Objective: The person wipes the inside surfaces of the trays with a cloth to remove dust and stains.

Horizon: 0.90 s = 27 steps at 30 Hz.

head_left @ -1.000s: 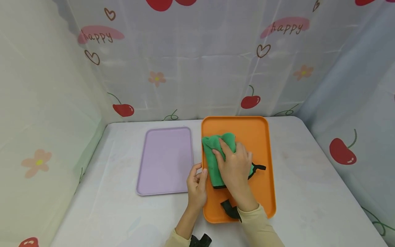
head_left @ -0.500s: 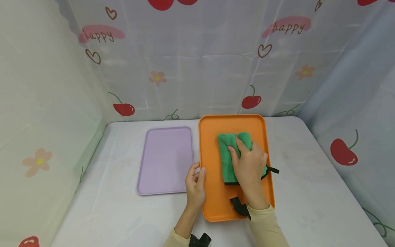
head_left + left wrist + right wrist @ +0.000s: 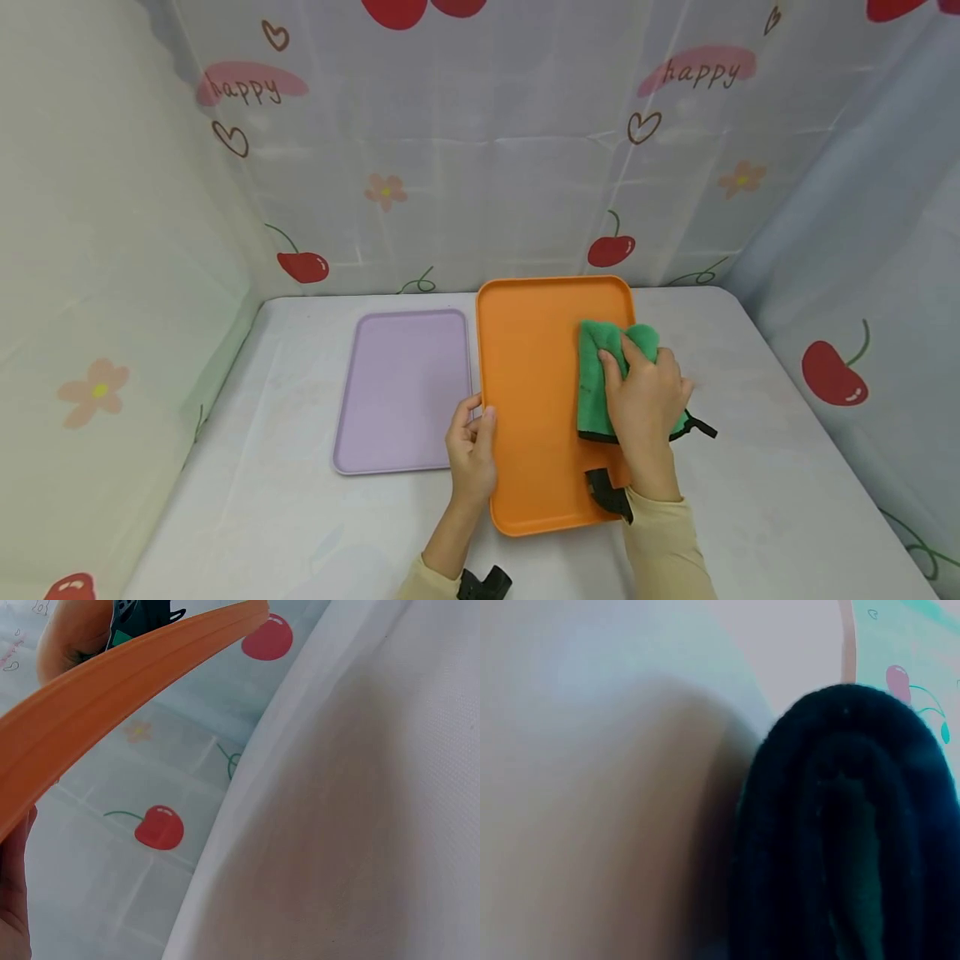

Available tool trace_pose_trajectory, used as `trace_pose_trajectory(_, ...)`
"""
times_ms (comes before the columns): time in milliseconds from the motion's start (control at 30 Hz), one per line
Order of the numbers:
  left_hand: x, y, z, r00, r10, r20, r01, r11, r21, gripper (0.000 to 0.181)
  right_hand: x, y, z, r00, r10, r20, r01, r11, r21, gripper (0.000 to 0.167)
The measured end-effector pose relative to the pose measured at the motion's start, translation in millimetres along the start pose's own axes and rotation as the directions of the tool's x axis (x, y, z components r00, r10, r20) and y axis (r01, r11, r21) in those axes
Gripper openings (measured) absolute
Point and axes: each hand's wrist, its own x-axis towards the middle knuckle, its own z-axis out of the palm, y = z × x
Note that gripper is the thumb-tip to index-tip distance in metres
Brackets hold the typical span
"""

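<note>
1. The orange rectangular tray (image 3: 528, 400) is held by its left rim in the left grip (image 3: 471, 458).
2. And across its right rim, a folded, black-edged green cloth (image 3: 597, 400) is clutched by the right grip (image 3: 645, 396).
3. Left, a lavender rectangular tray (image 3: 407, 392) is carried by the white surface (image 3: 757, 467).

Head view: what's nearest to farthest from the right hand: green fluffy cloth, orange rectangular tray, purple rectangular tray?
1. Green cloth, gripped in the right hand.
2. Orange tray, mostly to its left.
3. Purple tray, farthest left.
</note>
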Motion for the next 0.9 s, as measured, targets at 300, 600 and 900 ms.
trace_pose_trajectory(300, -0.5, 1.0, 0.4, 1.000, -0.002, 0.007, 0.002, 1.000, -0.003, 0.022, -1.8, 1.9, 1.2, 1.000, 0.013, 0.000, -0.014, 1.000, 0.012, 0.038)
trace_pose_trajectory(600, -0.4, 0.7, 0.3, 1.000, 0.007, 0.005, -0.007, 1.000, -0.002, 0.021, -5.0, -2.8, 3.4, 0.999, 0.041, 0.008, -0.041, 0.999, 0.034, 0.040)
trace_pose_trajectory(900, -0.6, -0.7, 1.2, 0.999, 0.027, 0.023, -0.027, 1.000, -0.004, 0.020, -13.7, -20.3, 7.3, 1.000, -0.009, -0.004, 0.009, 0.999, 0.043, 0.041)
